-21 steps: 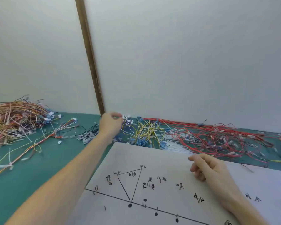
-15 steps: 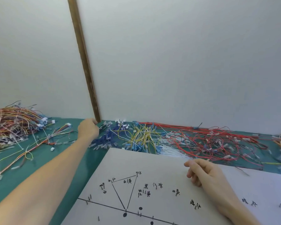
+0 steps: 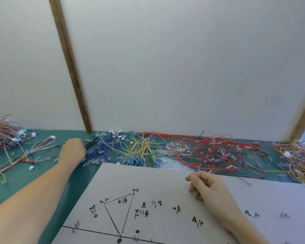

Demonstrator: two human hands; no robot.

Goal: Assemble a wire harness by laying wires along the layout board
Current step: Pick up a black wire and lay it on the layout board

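Far left edge of the green table (image 3: 33,176): a mixed wire heap (image 3: 4,134), with a loose multicoloured harness (image 3: 33,148) trailing beside it. Next along, near the back edge by the wooden post (image 3: 69,67), left hand (image 3: 72,152) reached out, knuckles up, fingers curled down into the black wires (image 3: 93,141) where these meet the blue wires (image 3: 102,152); whether actually pinching a strand, cannot tell, fingertips hidden. Likely risk here: lifting several tangled strands at once, or snagging blue connectors and dragging the bundle out of order. Further right, yellow wires (image 3: 141,147), then the red wire tangle (image 3: 209,150) along the back edge, prone to catching too. Front centre, the layout board (image 3: 148,176), no wires yet on its pegs. Right hand (image 3: 208,187) loosely curled, holding nothing, resting on the board near its back edge; if lifted, board free to slide during a tug.
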